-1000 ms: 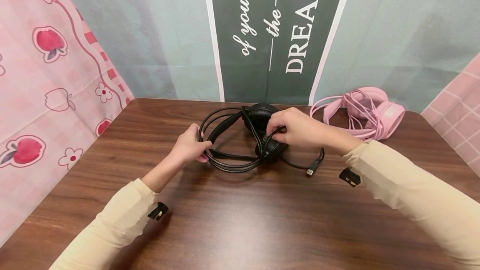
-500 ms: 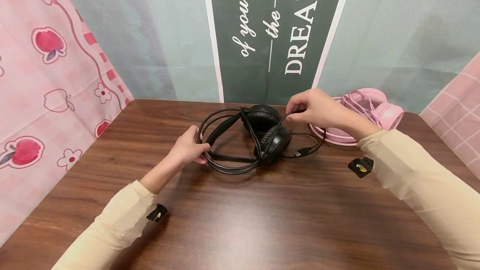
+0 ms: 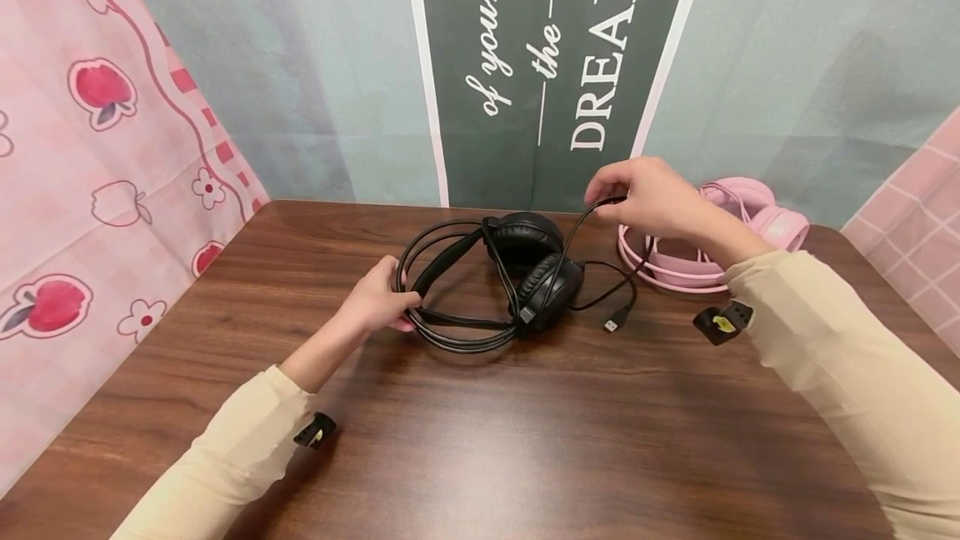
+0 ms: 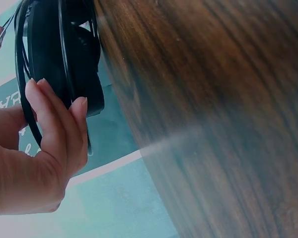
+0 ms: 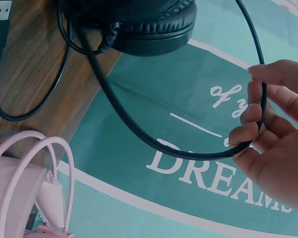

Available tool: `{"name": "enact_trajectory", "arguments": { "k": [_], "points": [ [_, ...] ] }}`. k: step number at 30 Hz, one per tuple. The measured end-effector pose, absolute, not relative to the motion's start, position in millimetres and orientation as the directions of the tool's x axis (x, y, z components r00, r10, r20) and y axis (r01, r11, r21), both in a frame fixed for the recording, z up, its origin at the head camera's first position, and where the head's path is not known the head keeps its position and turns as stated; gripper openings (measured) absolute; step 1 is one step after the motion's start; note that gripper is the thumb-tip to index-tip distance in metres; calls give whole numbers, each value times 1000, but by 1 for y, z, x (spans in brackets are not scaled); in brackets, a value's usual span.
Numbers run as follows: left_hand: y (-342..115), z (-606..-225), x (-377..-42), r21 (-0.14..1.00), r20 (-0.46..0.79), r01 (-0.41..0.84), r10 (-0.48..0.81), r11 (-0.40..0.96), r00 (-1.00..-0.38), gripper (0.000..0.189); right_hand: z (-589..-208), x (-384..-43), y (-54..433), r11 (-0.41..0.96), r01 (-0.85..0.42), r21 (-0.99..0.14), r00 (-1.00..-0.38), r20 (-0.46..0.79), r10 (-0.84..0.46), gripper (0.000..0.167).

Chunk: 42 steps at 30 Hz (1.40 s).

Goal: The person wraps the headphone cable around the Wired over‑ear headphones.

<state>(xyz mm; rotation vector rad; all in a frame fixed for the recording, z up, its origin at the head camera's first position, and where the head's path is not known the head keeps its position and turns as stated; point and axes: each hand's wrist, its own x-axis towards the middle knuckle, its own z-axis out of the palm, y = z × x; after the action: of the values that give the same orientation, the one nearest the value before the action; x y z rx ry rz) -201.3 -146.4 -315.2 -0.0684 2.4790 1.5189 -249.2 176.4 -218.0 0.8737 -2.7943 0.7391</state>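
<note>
A black headset (image 3: 551, 290) lies toward the back middle of the table, its ear cups to the right and its headband to the left. Loops of its black cable run around the headband. My left hand (image 3: 380, 297) grips the headband side of the headset together with the looped cable. Up and to the right of the ear cups, my right hand (image 3: 651, 197) holds a stretch of the cable (image 5: 171, 151) between curled fingers and thumb. The cable's USB plug (image 3: 613, 322) hangs low to the right of the ear cups, its metal end showing in the right wrist view.
Pink headphones (image 3: 780, 227) with their own pink cable sit at the back right of the brown wooden table (image 3: 480, 440), partly behind my right forearm. A grey-green cloth with white lettering (image 3: 551, 65) stands behind the table. A pink patterned cloth (image 3: 112, 190) borders the left side.
My right hand has moved up and right from the ear cups, drawing out a length of cable. The USB plug has swung about beneath it. My left hand keeps its place on the headset.
</note>
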Motion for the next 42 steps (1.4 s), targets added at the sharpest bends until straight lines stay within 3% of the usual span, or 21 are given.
{"name": "enact_trajectory", "arguments": {
  "k": [8,16,23,30,42],
  "points": [
    [-147,-316,-201,878,-222,-158,92,451,-971,26,-219,-253,182,761,-452,-466,-892,252,-375,13],
    [-148,-318,-200,878,-212,-147,94,456,-973,26,-213,-256,190,694,-465,-550,-879,190,-438,7],
    [-148,-316,-200,875,-205,-135,103,464,-973,26,-214,-259,192,679,-446,-583,-889,201,-411,6],
    [-148,-312,-202,873,-202,-133,101,469,-974,26,-219,-262,194,667,-422,-615,-900,192,-392,18],
    [-153,-316,-205,910,-237,-180,112,374,-965,24,-223,-267,203,728,-434,-531,-898,194,-395,8]
  ]
}}
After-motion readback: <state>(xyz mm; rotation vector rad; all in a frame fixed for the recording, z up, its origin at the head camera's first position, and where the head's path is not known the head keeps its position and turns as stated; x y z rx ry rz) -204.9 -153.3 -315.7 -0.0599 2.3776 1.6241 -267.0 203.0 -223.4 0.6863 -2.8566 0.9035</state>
